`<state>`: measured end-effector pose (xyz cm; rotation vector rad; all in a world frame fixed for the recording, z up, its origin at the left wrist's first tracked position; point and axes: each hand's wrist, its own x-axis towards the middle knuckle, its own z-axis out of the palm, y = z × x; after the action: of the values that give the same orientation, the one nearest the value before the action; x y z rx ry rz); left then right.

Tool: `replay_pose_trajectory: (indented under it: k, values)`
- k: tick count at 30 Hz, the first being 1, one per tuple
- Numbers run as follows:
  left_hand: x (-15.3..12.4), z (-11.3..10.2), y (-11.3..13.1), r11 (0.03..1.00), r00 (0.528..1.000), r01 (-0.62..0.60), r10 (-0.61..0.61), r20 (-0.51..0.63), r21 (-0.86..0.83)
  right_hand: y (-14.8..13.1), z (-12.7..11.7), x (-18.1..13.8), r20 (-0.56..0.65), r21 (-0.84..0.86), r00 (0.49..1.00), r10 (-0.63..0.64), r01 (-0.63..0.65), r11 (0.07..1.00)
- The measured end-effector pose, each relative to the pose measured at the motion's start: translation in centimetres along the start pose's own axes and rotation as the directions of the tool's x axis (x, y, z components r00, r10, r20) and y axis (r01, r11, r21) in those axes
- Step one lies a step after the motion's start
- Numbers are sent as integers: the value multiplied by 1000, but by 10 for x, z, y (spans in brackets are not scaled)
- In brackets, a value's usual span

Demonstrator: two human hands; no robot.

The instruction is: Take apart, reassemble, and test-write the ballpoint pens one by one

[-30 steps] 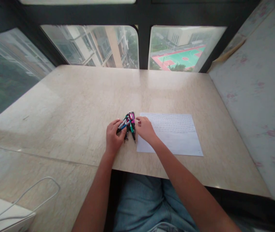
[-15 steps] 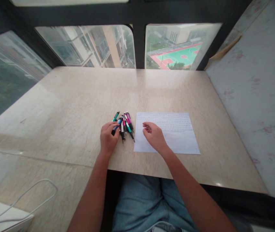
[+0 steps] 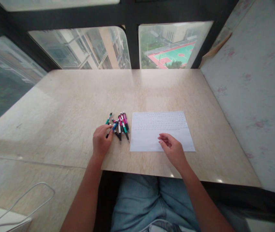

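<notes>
My left hand [image 3: 101, 140] is at the left side of a small heap of pens [image 3: 124, 127], its thumb and fingers pinched round a blue pen [image 3: 115, 125] with a black grip. Pink, green, white and purple barrels lie close together in the heap. A green pen [image 3: 108, 118] lies just beyond my left fingers. My right hand [image 3: 172, 146] hovers over or rests on the lower half of a white sheet of paper [image 3: 149, 141]; I cannot tell which. Its fingers are loosely curved, apart from the thumb, with nothing in them. Rows of handwriting fill the sheet's upper half.
The pale stone-patterned tabletop [image 3: 91, 93] reaches back to dark-framed windows [image 3: 134, 48]. On the right stands a flowered wall [image 3: 253, 96]. A white cable [image 3: 47, 184] loops over a white box [image 3: 2, 217] at the lower left. My legs in jeans [image 3: 137, 199] are below the front edge.
My right hand has moved right and nearer to me across the paper. My left hand has drawn slightly left and back with the blue pen. The whole view has shifted a little.
</notes>
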<state>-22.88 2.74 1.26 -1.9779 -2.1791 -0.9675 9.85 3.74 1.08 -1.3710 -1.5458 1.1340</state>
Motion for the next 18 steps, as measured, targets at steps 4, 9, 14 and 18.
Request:
replay_pose_trajectory:
  k: [4, 9, 14, 18]
  values:
    - [4, -4, -2, 999, 999, 44, -44, -11, 16, 8, -7, -7, -25, 12, 999, 31, -31, 999]
    - [12, -15, -14, 990, 990, 139, -137, -41, 33, 10, -19, -15, -67, 24, 996, 52, -51, 998]
    - [28, -23, -30, 925, 937, 300, -332, 108, 234, 11, -28, -20, -84, 18, 994, 69, -68, 998]
    - [43, -23, -35, 888, 905, 260, -361, 225, 380, 13, -30, -23, -70, -5, 996, 62, -63, 998]
